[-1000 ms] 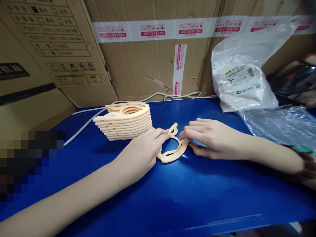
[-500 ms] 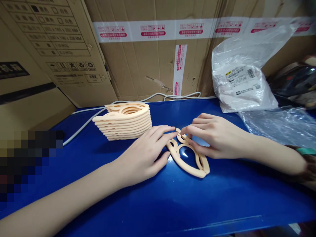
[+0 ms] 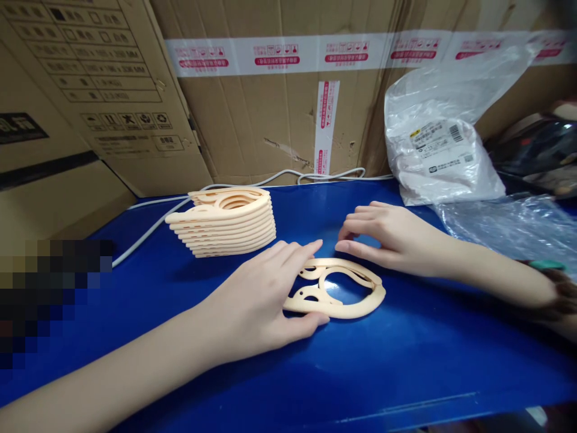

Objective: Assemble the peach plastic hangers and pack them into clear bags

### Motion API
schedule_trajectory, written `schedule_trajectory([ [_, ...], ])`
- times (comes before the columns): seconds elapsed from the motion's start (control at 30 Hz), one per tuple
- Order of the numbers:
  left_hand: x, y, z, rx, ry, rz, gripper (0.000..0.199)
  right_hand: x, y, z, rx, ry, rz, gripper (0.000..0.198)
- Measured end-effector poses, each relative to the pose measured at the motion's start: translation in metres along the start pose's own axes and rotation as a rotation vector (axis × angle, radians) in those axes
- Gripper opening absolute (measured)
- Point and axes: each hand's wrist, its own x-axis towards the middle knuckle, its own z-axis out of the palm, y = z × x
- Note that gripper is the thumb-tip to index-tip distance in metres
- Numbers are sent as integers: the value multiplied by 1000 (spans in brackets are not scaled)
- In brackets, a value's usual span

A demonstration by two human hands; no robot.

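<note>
A cream plastic folding hanger (image 3: 360,310), folded into a pointed oval loop, lies flat on the blue table. My left hand (image 3: 274,288) holds its left end, the thumb along the near edge and the fingers over the far edge; that end is partly hidden under the hand. My right hand (image 3: 383,231) hovers just beyond the hanger on the right, touching nothing, with a gap between its thumb and curved fingers. Behind my left hand stands a neat stack of matching folded hangers (image 3: 225,225).
Tall cardboard boxes (image 3: 252,120) close off the back and left. A white cable (image 3: 153,231) runs along the table's rear. At the right sit a labelled plastic bag (image 3: 442,156) and a clear plastic sheet (image 3: 518,225). The blue table (image 3: 315,379) extends toward me.
The hanger has turned, so its pointed end now faces right instead of toward me. My left hand has taken hold of it; my right hand has let go and drawn back.
</note>
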Motion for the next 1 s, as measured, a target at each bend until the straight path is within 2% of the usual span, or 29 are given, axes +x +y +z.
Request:
schedule_trajectory([
  [0.07, 1, -2, -4, 82, 86, 37, 67, 1, 3, -3, 177, -80, 102, 43],
  [0.13, 2, -4, -10, 176, 198, 46, 58, 1, 4, -5, 461, -154, 210, 44],
  [0.2, 3, -4, -15, 239, 281, 32, 52, 2, 4, -6, 717, -149, 286, 44],
  [0.3, 4, -3, -20, 268, 314, 29, 55, 2, 2, -6, 897, -76, 313, 42],
  [0.47, 2, -3, -20, 263, 296, 57, 64, 2, 1, 1, 1063, -26, 330, 35],
  [0.63, 2, -8, -18, 268, 285, 87, 69, 2, 1, 4, 1193, -34, 363, 28],
  [1.0, 2, -6, -16, 184, 233, 61, 69, 0, -1, 3, 1103, -43, 395, 28],
])
